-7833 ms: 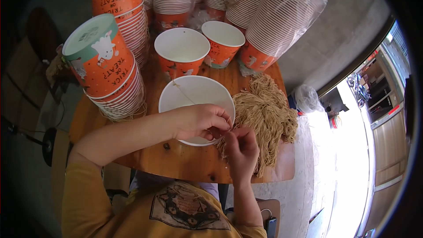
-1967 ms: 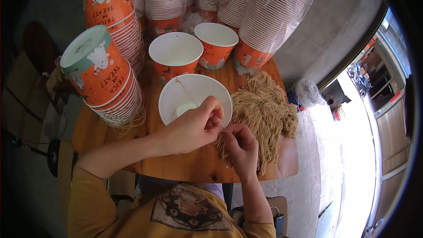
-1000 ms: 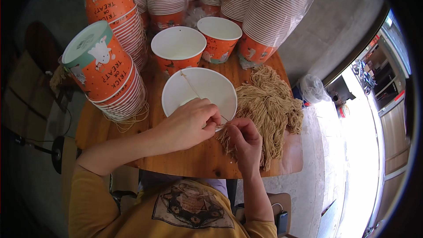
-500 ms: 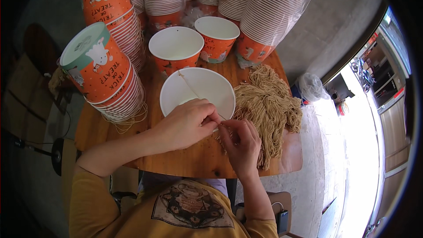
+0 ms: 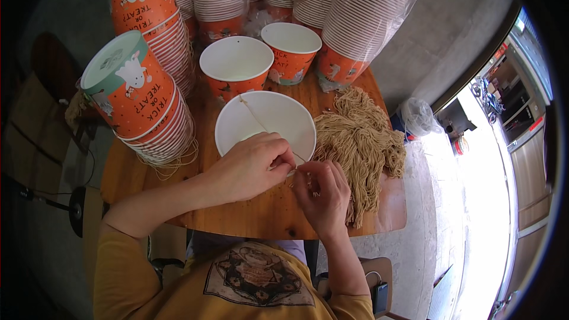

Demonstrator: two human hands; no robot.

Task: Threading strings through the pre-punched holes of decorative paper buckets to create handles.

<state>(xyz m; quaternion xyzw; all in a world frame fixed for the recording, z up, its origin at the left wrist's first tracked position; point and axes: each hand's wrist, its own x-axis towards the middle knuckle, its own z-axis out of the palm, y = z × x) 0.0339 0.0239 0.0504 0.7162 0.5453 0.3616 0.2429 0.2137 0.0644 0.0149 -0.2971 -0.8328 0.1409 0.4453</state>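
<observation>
A paper bucket [image 5: 290, 112] with a white inside faces up at the table's near middle. A thin beige string [image 5: 255, 117] is fastened at its far left rim and stretches across its mouth toward my hands. Over the bucket's near edge, my left hand [image 5: 252, 163] is closed, thumb and forefinger pinching the string. Right beside it, my right hand [image 5: 325, 192] also pinches, fingertips almost touching the left ones, with a bit of string between them. My fingers hide the near rim and the string's end. A heap of beige strings [image 5: 358, 148] lies right of the bucket.
Two orange paper buckets, one nearer [image 5: 237, 65] and one farther [image 5: 291, 44], stand behind. Leaning bucket stacks [image 5: 145, 92] with dangling strings fill the left. Plastic-wrapped stacks [image 5: 367, 15] line the back of the wooden table [image 5: 225, 219]. A container with a plastic bag [image 5: 418, 117] stands beyond the right edge.
My right hand's fingers have shifted slightly at the bucket's near rim, still pinching. The left hand and the bucket have barely moved.
</observation>
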